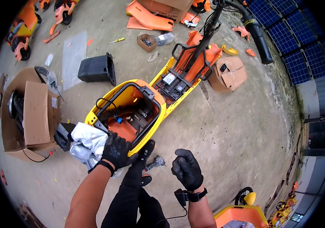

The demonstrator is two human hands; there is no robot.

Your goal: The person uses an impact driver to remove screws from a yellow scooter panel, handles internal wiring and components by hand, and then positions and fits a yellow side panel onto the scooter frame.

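Observation:
A partly disassembled yellow and orange scooter (pixel 155 133) stands before me, its seat compartment open at the top. Inside it lie dark frame parts, an orange panel and a cable with a blue connector (pixel 119 120). My left hand (pixel 116 152), in a black glove, is at the near rim, fingers curled over the edge. A white cloth or bag (pixel 90 136) touches it on the left. My right hand (pixel 187 170), also gloved, is raised in a fist over the floor, apart from the scooter. Whatever is in the fist, if anything, is hidden.
A large cardboard box (pixel 37 114) stands left. A black plastic bin (pixel 96 69) lies beyond the compartment, near a yellow screwdriver (pixel 117 40) and small parts box (pixel 147 42). Another carton (pixel 229 74) sits beside the scooter's front. By my feet is a grey object (pixel 155 162).

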